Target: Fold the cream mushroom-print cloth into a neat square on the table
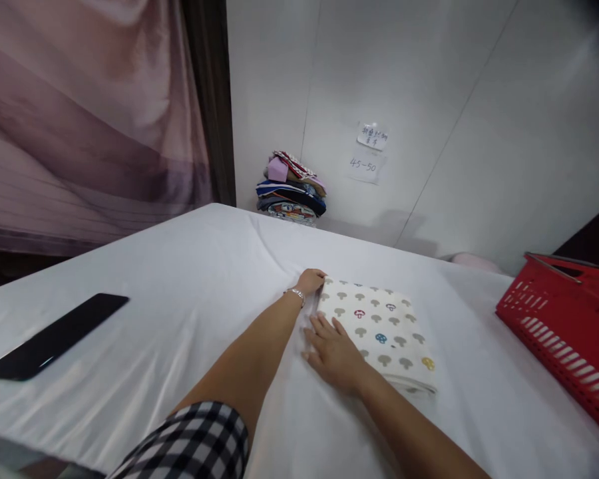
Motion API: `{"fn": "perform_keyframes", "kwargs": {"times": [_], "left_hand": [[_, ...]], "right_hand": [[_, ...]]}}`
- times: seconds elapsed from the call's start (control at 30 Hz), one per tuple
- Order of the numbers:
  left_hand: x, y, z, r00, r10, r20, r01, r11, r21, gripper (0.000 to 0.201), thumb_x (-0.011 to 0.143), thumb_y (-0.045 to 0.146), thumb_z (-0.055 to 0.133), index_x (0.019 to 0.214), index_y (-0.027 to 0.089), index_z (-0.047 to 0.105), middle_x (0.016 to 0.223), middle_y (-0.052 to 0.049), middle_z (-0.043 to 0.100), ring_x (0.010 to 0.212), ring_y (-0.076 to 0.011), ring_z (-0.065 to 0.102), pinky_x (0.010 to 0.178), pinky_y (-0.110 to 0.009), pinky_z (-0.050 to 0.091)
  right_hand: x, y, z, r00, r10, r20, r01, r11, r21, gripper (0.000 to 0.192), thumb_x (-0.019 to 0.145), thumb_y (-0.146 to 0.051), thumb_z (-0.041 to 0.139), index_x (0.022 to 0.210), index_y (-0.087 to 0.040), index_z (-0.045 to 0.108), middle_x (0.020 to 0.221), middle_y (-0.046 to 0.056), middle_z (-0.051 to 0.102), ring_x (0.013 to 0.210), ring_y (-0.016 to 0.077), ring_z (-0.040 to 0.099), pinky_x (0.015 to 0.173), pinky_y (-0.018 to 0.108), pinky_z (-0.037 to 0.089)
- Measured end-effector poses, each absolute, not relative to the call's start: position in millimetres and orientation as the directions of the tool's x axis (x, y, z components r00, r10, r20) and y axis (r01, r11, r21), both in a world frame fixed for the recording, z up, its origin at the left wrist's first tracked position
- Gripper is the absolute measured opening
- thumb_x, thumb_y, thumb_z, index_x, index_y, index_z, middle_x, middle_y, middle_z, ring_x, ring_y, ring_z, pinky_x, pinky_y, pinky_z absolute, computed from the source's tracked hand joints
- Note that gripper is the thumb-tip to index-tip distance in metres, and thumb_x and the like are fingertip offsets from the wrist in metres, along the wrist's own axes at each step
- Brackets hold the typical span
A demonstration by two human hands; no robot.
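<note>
A folded cream cloth (pixel 367 319) printed with grey, red, blue and yellow mushrooms lies flat on the white-covered table. My left hand (pixel 310 281), with a bracelet at the wrist, reaches to the cloth's far left corner and pinches it, its fingertips partly hidden. Closer to me, my right hand (pixel 335 354) rests palm down over the near left edge of the same cloth, fingers spread. Layers show along the cloth's near edge.
On the right stands a red plastic basket (pixel 569 319). A black flat slab (pixel 60 336) lies at the left. Several folded fabrics are stacked in a pile (pixel 292 189) by the wall, near paper notes (pixel 367 165). A pink curtain (pixel 90 120) hangs on the left.
</note>
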State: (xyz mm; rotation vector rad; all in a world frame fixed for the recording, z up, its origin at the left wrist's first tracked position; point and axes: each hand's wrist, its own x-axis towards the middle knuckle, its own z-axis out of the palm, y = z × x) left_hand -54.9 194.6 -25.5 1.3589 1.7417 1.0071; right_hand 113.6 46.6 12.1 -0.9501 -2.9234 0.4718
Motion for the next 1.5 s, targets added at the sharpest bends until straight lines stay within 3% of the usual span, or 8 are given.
{"fn": "perform_keyframes", "kwargs": {"times": [0.5, 0.67, 0.77, 0.83, 0.97, 1.2, 1.37, 1.5], "left_hand": [[-50.7, 148.7, -3.9, -0.278, 0.960, -0.035, 0.495, 0.174, 0.851, 0.019, 0.072, 0.021, 0.062, 0.088, 0.015, 0.070, 0.097, -0.008, 0.071, 0.094, -0.0182, 0.061, 0.080, -0.024, 0.044], [-50.5, 92.2, 2.1, -0.201, 0.970, -0.135, 0.379, 0.204, 0.903, 0.018, 0.079, 0.026, 0.056, 0.082, 0.013, 0.067, 0.077, -0.004, 0.070, 0.070, -0.0127, 0.061, 0.061, -0.021, 0.045], [-47.3, 61.4, 6.8, -0.150, 0.973, -0.173, 0.321, 0.214, 0.923, 0.017, 0.079, 0.027, 0.057, 0.076, 0.013, 0.065, 0.071, -0.003, 0.068, 0.065, -0.0107, 0.059, 0.057, -0.019, 0.043], [-44.8, 45.2, 8.6, -0.125, 0.971, -0.202, 0.295, 0.231, 0.927, 0.015, 0.077, 0.028, 0.059, 0.073, 0.014, 0.064, 0.067, -0.002, 0.066, 0.062, -0.0103, 0.058, 0.055, -0.019, 0.042], [-40.1, 22.0, 8.4, -0.086, 0.964, -0.250, 0.275, 0.265, 0.924, 0.021, 0.074, 0.035, 0.064, 0.068, 0.015, 0.060, 0.057, 0.000, 0.061, 0.053, -0.0102, 0.054, 0.049, -0.020, 0.038], [-30.7, 1.9, 1.4, -0.104, 0.967, -0.231, 0.232, 0.250, 0.940, 0.026, 0.075, 0.042, 0.063, 0.078, 0.017, 0.055, 0.062, -0.001, 0.064, 0.049, -0.0103, 0.054, 0.045, -0.021, 0.035], [-24.0, -14.5, -0.7, -0.129, 0.991, -0.032, 0.426, 0.085, 0.901, 0.034, 0.070, 0.042, 0.067, 0.093, 0.021, 0.054, 0.087, -0.001, 0.066, 0.066, -0.0130, 0.060, 0.056, -0.023, 0.041], [-15.9, -25.2, 6.4, -0.095, 0.995, 0.035, 0.638, 0.034, 0.769, 0.038, 0.069, 0.043, 0.068, 0.098, 0.023, 0.054, 0.094, -0.002, 0.064, 0.078, -0.0166, 0.059, 0.064, -0.025, 0.041]], "right_hand": [[112.6, 40.9, 5.3, -0.819, 0.574, 0.019, 0.552, 0.796, -0.247, 0.063, 0.087, -0.050, 0.047, 0.142, -0.021, 0.036, 0.152, 0.011, 0.023, 0.141, 0.0292, 0.015, 0.112, 0.051, 0.010], [120.4, 46.7, 17.0, -0.819, 0.571, 0.058, 0.469, 0.724, -0.506, 0.064, 0.084, -0.051, 0.052, 0.140, -0.023, 0.040, 0.148, 0.009, 0.033, 0.139, 0.0282, 0.024, 0.113, 0.051, 0.015], [137.2, 49.7, 24.9, -0.654, 0.744, 0.139, 0.441, 0.523, -0.729, 0.051, 0.087, -0.046, 0.048, 0.133, -0.025, 0.049, 0.137, 0.005, 0.050, 0.128, 0.0234, 0.043, 0.108, 0.044, 0.032], [153.0, 49.5, 26.0, -0.489, 0.853, 0.182, 0.457, 0.429, -0.779, 0.043, 0.085, -0.043, 0.050, 0.123, -0.024, 0.060, 0.127, 0.005, 0.059, 0.121, 0.0237, 0.051, 0.104, 0.042, 0.038], [191.3, 46.8, 14.9, -0.348, 0.895, 0.280, 0.482, 0.427, -0.766, 0.031, 0.081, -0.039, 0.054, 0.104, -0.023, 0.070, 0.116, 0.005, 0.066, 0.114, 0.0244, 0.056, 0.099, 0.043, 0.044], [270.3, 53.5, -3.2, -0.108, 0.896, 0.430, 0.578, 0.409, -0.706, 0.030, 0.076, -0.039, 0.055, 0.094, -0.020, 0.072, 0.110, 0.008, 0.068, 0.107, 0.0255, 0.060, 0.097, 0.045, 0.044], [301.7, 51.5, -9.1, -0.024, 0.925, 0.379, 0.653, 0.301, -0.695, 0.033, 0.076, -0.041, 0.053, 0.096, -0.021, 0.070, 0.110, 0.008, 0.067, 0.103, 0.0264, 0.061, 0.084, 0.043, 0.051], [301.4, 50.2, -21.3, -0.107, 0.910, 0.400, 0.689, 0.358, -0.630, 0.034, 0.076, -0.041, 0.052, 0.096, -0.021, 0.070, 0.117, 0.009, 0.064, 0.107, 0.0263, 0.058, 0.092, 0.046, 0.047]]}}
